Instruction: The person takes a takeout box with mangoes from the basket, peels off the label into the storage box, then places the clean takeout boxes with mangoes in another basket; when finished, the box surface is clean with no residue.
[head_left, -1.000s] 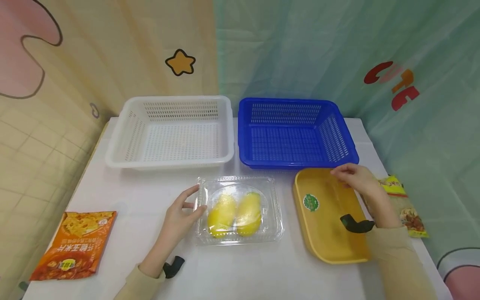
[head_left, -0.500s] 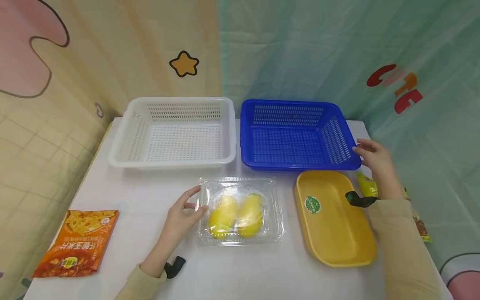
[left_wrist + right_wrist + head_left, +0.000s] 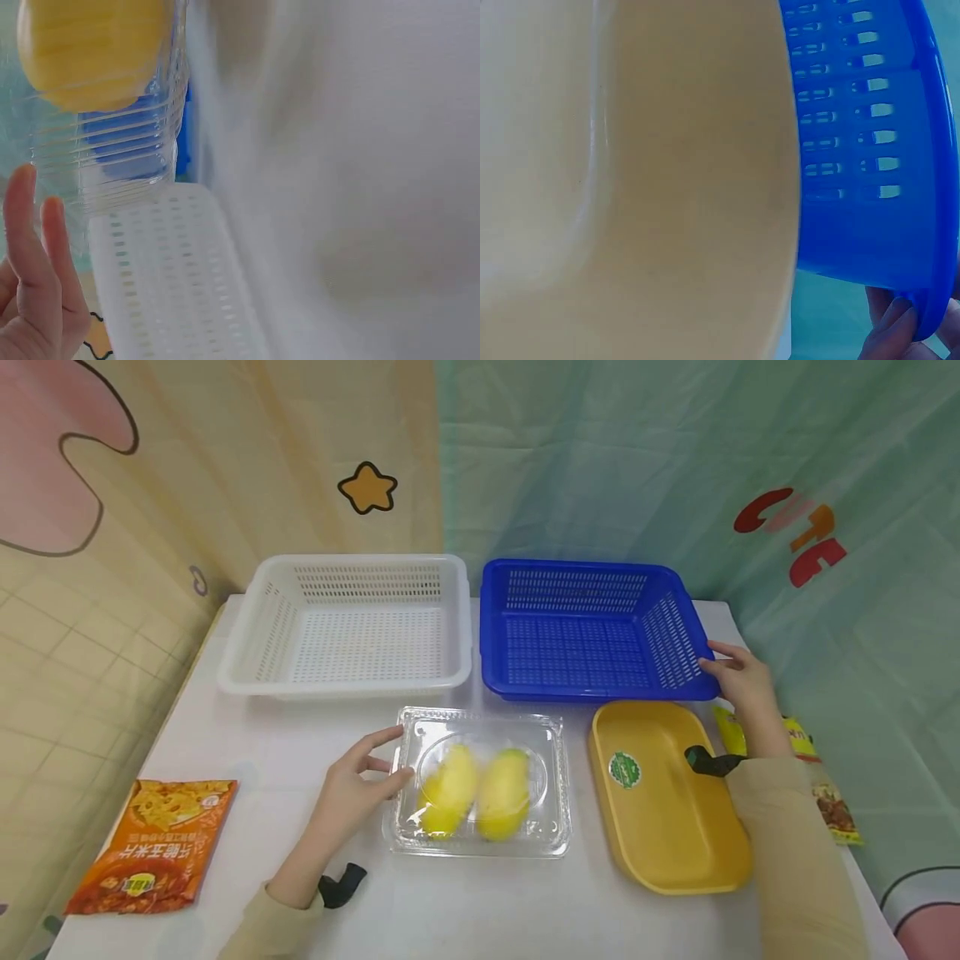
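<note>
A clear plastic clamshell box (image 3: 551,793) with two yellow mangoes (image 3: 504,793) inside is at the middle front of the table. My left hand (image 3: 356,789) grips its left side, with thumb and fingers spread along the edge. In the left wrist view, fingertips (image 3: 22,180) meet the ribbed wall of the box. Over at the right, my right hand (image 3: 742,681) pinches the right rim of a blue plastic basket (image 3: 600,692). Its thumb and fingers curl about that rim in the right wrist view, partly cut off by the frame.
Left of the blue basket stands a white perforated basket (image 3: 345,683). A yellow tray (image 3: 667,827) with a green sticker sits under the right forearm. An orange snack bag (image 3: 153,847) lies at far left; a yellow-topped food packet (image 3: 828,793) lies at far right, partly behind the sleeve.
My right hand has moved from over the yellow tray up to the blue basket's right rim and taken hold. In the left hand, the clamshell box has tilted and shifted slightly.
</note>
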Tool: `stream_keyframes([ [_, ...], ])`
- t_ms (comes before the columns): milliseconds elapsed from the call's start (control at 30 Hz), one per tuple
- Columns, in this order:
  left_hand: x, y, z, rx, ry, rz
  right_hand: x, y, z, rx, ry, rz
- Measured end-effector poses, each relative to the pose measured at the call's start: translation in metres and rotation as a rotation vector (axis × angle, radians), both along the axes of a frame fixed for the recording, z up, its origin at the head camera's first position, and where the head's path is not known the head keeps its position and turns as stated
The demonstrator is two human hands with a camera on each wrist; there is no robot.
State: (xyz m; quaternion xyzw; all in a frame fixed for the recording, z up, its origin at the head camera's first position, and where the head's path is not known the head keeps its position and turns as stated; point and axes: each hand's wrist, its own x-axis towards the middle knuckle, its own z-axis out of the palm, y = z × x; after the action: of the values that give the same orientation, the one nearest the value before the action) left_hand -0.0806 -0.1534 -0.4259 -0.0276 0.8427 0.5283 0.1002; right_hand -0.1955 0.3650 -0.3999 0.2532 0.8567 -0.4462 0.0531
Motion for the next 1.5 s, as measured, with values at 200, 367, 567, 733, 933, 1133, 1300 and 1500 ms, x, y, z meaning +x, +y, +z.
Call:
stream_keyframes([
  [200,-0.021,0.002,0.036,0.086,0.101,-0.038,0.004,0.001,0.006,0.037,-0.023,0.047],
  [367,-0.062,0.02,0.066,0.15,0.175,-0.017,0.004,0.001,0.007,0.013,-0.051,0.042],
  [567,-0.128,0.055,0.078,0.237,0.206,0.004,0.006,0.002,0.005,-0.019,-0.079,0.012],
  [733,-0.164,0.085,0.074,0.286,0.161,0.033,0.008,-0.001,0.002,-0.031,-0.09,-0.014],
  [933,-0.183,0.12,0.061,0.246,0.12,0.012,0.006,0.001,0.0,-0.048,-0.1,-0.024],
  [1133,-0.187,0.145,0.046,0.075,0.169,-0.034,-0.002,0.008,-0.007,-0.076,-0.112,-0.066],
  [1300,-0.185,0.155,0.038,-0.133,0.258,-0.088,-0.011,0.025,-0.021,-0.069,-0.101,-0.073],
  [1500,-0.182,0.161,0.04,-0.243,0.303,-0.093,-0.014,0.027,-0.022,-0.067,-0.071,-0.083],
])
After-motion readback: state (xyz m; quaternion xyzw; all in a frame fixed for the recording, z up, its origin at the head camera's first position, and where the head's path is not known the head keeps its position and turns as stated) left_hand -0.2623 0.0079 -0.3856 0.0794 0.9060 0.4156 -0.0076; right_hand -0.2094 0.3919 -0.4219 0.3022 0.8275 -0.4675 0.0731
